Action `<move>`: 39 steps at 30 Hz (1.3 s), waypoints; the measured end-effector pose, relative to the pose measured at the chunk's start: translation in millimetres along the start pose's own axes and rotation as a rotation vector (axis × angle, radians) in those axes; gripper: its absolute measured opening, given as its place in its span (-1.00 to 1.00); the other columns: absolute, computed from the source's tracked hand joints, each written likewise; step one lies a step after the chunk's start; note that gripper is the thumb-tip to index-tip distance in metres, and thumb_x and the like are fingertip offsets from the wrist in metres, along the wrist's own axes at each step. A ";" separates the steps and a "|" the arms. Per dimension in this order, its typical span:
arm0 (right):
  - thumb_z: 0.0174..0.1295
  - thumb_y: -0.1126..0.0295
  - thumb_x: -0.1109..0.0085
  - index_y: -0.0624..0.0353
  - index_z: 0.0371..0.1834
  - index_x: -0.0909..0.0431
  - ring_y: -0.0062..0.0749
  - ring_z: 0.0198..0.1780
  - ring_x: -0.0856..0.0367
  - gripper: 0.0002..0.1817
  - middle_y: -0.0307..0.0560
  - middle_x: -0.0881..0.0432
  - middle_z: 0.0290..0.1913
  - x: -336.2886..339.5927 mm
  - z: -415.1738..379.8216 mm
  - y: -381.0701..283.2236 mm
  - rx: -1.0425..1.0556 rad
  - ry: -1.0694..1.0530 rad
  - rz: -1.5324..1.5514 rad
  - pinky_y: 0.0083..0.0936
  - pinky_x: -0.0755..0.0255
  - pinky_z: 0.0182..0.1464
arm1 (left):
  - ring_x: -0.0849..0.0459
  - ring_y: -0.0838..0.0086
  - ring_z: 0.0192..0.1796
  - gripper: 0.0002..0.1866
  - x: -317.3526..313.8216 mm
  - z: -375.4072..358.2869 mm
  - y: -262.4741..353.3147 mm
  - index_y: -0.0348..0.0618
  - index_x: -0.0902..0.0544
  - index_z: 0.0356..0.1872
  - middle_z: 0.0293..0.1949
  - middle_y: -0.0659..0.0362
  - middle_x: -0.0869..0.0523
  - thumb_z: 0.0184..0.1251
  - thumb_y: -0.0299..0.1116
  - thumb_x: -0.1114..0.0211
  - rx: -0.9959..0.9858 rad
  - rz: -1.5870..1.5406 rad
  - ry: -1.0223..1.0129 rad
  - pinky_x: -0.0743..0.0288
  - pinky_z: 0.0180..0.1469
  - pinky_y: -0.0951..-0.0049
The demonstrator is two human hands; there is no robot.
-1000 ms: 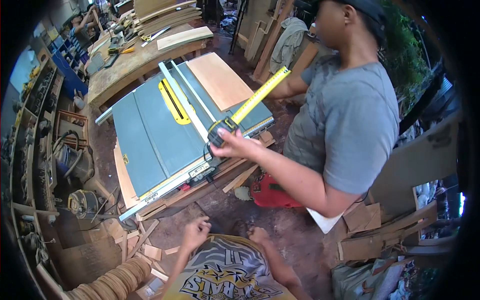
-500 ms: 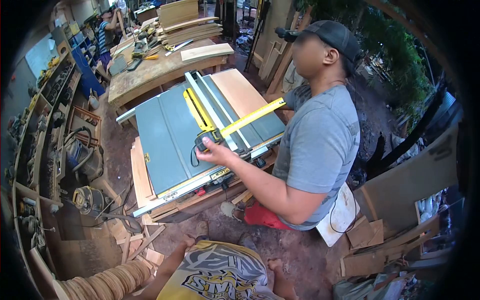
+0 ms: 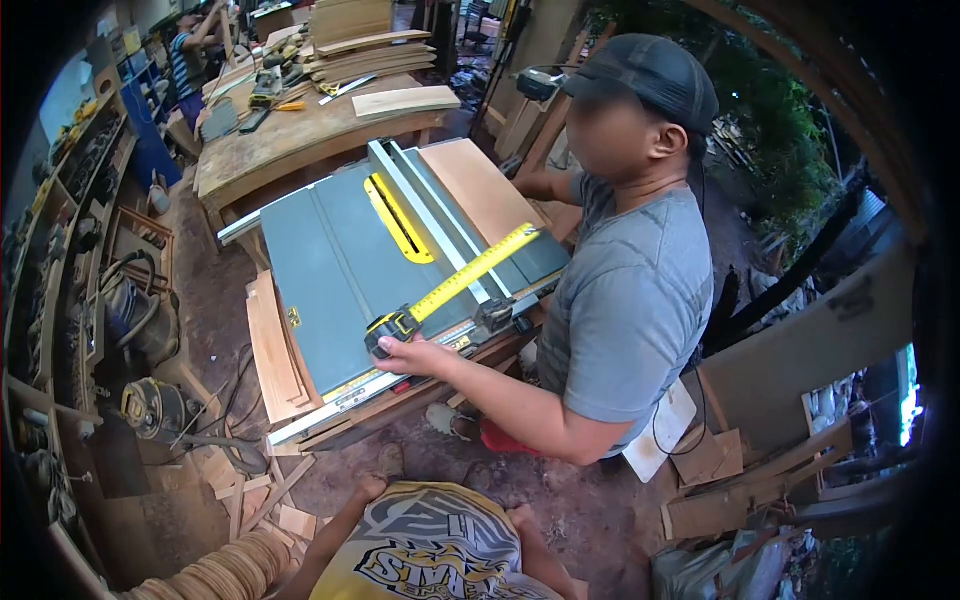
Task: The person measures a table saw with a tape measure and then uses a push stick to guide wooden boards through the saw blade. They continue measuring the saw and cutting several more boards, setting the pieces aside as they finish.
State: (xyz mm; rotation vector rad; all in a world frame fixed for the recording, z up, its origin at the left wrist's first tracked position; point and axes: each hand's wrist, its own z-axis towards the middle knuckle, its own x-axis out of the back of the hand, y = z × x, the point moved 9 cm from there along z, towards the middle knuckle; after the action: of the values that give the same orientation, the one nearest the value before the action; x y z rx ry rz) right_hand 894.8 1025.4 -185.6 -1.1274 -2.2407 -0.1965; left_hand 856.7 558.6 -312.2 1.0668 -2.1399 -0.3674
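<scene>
My left hand (image 3: 373,487) hangs low beside my yellow and grey shirt, and my right hand (image 3: 523,516) is at its other side; both are small and their fingers are unclear. Neither touches the table saw (image 3: 330,270) in front of me. A co-worker in a grey shirt and dark cap holds a yellow and black tape measure (image 3: 392,328) over the saw's near edge. Its yellow blade (image 3: 470,272) sticks out across the fence (image 3: 430,220), with its end free. The co-worker's other arm reaches toward the reddish wooden panel (image 3: 475,185) on the saw.
Behind the saw, a wooden workbench (image 3: 290,145) bears boards and tools. Shelves line the left side, with a shop vacuum (image 3: 155,408) and hose on the floor. Wood offcuts (image 3: 275,500) lie near my left. Another person stands at the far left back.
The co-worker's tape measure has moved left and nearer to me. The co-worker's other hand has left the tape's end and moved back beside the panel. My view has shifted slightly.
</scene>
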 end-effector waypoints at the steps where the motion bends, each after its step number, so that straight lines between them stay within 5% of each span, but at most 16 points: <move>1: 0.05 0.08 -0.35 0.20 0.08 -0.69 -0.02 0.26 -0.60 -0.44 0.26 -0.61 0.22 1.9 -7.4 -11.2 -0.001 0.008 -0.036 -0.20 -0.48 0.29 | -0.77 0.13 -0.11 -0.71 8.6 -5.9 2.3 -0.12 -0.80 -0.21 -0.19 -0.03 -0.82 0.21 -0.30 -0.14 0.052 0.008 -0.004 -0.60 -0.07 0.21; 6: 0.04 0.13 -0.33 0.17 0.09 -0.69 -0.06 0.25 -0.62 -0.46 0.28 -0.65 0.15 -12.3 9.3 -12.6 0.096 0.004 -0.100 -0.22 -0.50 0.28 | -0.75 0.03 -0.05 -0.65 12.1 7.7 -17.5 -0.12 -0.77 -0.10 -0.16 -0.08 -0.81 0.18 -0.25 -0.16 -0.015 0.086 -0.163 -0.58 0.10 0.21; 11: 0.05 0.15 -0.25 0.27 -0.03 -0.72 0.03 0.18 -0.66 -0.51 0.29 -0.69 0.07 -41.6 51.6 31.9 0.125 0.031 0.032 -0.22 -0.52 0.22 | -0.71 0.06 0.09 -0.61 30.4 -9.0 6.0 -0.14 -0.77 -0.08 -0.04 -0.12 -0.77 0.15 -0.22 -0.15 0.053 0.023 -0.026 -0.53 0.22 0.23; 15: 0.04 0.16 -0.21 0.36 -0.05 -0.71 0.06 0.17 -0.66 -0.49 0.35 -0.67 0.06 -13.2 9.8 2.8 0.145 0.016 0.021 -0.21 -0.51 0.24 | -0.69 0.09 0.14 -0.62 -1.4 8.8 -6.9 -0.12 -0.77 -0.10 0.02 -0.09 -0.73 0.17 -0.20 -0.15 0.104 -0.074 -0.025 -0.52 0.22 0.22; 20: 0.07 0.10 -0.31 0.15 -0.11 -0.77 -0.05 0.11 -0.71 -0.58 0.25 -0.73 -0.03 -14.6 47.0 12.5 0.147 0.064 -0.074 -0.27 -0.56 0.11 | -0.69 0.07 0.12 -0.66 4.6 -27.9 55.5 -0.05 -0.77 -0.13 0.02 -0.06 -0.73 0.18 -0.18 -0.15 -0.032 0.084 0.024 -0.55 0.17 0.21; 31: 0.05 0.01 -0.28 0.14 -0.04 -0.75 0.01 0.17 -0.65 -0.49 0.23 -0.71 0.03 -6.0 24.9 -31.5 0.227 0.018 -0.193 -0.25 -0.53 0.21 | -0.69 0.01 0.12 -0.65 24.8 -53.6 8.4 -0.01 -0.79 -0.13 0.02 -0.08 -0.74 0.21 -0.12 -0.15 0.114 -0.107 -0.023 -0.54 0.18 0.18; 34: 0.05 0.02 -0.28 0.15 -0.03 -0.75 0.04 0.21 -0.62 -0.49 0.24 -0.69 0.07 2.3 4.6 -49.2 0.229 0.016 -0.204 -0.24 -0.51 0.25 | -0.70 0.04 0.13 -0.64 -4.5 -7.8 -57.8 -0.01 -0.79 -0.12 0.02 -0.09 -0.75 0.18 -0.11 -0.18 0.061 0.245 -0.059 -0.54 0.19 0.20; 37: 0.06 0.05 -0.26 0.18 -0.02 -0.74 0.06 0.23 -0.60 -0.48 0.25 -0.67 0.11 -1.8 6.7 -49.5 0.219 -0.007 -0.228 -0.22 -0.48 0.28 | -0.77 0.25 -0.37 -0.78 11.9 -14.5 -55.5 -0.20 -0.75 -0.40 -0.41 -0.04 -0.78 0.03 -0.31 -0.24 -0.057 0.189 0.065 -0.61 -0.27 0.30; 39: 0.08 0.07 -0.23 0.21 0.02 -0.72 0.07 0.25 -0.58 -0.47 0.26 -0.65 0.15 -5.1 9.4 -44.2 0.188 -0.023 -0.255 -0.21 -0.46 0.31 | -0.75 0.29 -0.42 -0.82 22.3 -30.0 -44.0 -0.21 -0.75 -0.43 -0.45 0.01 -0.77 0.03 -0.36 -0.23 0.046 0.074 0.075 -0.58 -0.30 0.28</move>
State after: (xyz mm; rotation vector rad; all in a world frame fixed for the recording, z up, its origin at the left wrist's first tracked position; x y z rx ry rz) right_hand 858.8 998.0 -190.1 -0.7484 -2.3634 -0.0744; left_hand 894.3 515.6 -303.6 1.0084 -2.1234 -0.2409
